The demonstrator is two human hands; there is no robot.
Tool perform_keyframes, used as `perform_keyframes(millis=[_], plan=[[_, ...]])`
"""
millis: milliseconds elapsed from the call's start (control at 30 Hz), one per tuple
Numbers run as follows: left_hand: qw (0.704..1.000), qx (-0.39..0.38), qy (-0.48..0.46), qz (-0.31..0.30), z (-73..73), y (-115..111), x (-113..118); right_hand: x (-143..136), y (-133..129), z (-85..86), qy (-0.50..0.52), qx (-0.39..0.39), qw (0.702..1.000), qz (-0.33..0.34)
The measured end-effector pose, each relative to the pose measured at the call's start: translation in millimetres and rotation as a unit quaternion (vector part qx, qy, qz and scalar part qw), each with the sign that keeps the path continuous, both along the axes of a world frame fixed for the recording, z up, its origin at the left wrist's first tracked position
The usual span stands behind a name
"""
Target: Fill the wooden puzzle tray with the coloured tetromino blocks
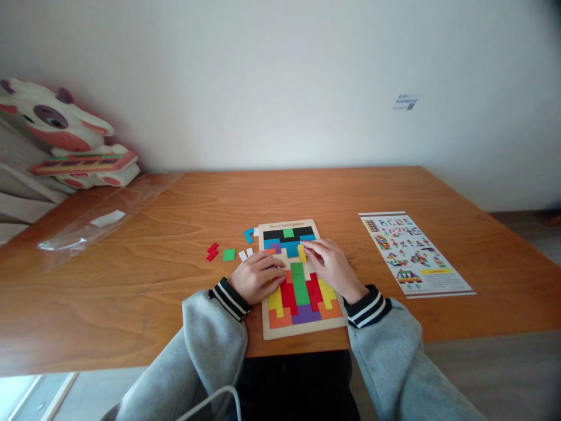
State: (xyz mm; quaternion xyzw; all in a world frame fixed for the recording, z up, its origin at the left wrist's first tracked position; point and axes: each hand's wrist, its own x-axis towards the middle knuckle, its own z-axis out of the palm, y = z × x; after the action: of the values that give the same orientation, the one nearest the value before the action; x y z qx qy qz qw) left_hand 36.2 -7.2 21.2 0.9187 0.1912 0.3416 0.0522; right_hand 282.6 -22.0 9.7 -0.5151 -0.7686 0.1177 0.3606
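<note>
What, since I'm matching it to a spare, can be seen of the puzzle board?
The puzzle board is a pale, rectangular, wooden-looking tray with a plain rim and small lettering at its far edge. Black, blue, green, purple, yellow, red and orange pieces fill much of it; bare patches show around the middle. It lies flat on the table. The left hand is over its left side; the right hand has fingertips at a yellow piece.
</note>
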Motion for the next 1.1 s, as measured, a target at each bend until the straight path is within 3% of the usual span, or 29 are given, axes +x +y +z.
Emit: perform_keyframes(millis=[133,400,700,1100], plan=[[1.000,0.002,0.002,0.000,0.8,-0.5,0.1,-0.8,-0.5,-0.9,0.011,-0.006,1.000,-0.003],[1.000,-0.003,-0.001,0.008,-1.1,-0.2,-0.7,4.9,-7.3,6.3,0.129,-0.062,0.989,-0.032],[1.000,-0.011,0.020,0.011,-1.5,0.0,-3.2,5.4,-16.8,6.5,0.013,-0.038,0.998,0.041],[0.999,-0.028,0.047,-0.005,-11.8,0.7,-4.2,6.8,-22.7,7.8,-0.078,-0.001,0.996,0.030]])
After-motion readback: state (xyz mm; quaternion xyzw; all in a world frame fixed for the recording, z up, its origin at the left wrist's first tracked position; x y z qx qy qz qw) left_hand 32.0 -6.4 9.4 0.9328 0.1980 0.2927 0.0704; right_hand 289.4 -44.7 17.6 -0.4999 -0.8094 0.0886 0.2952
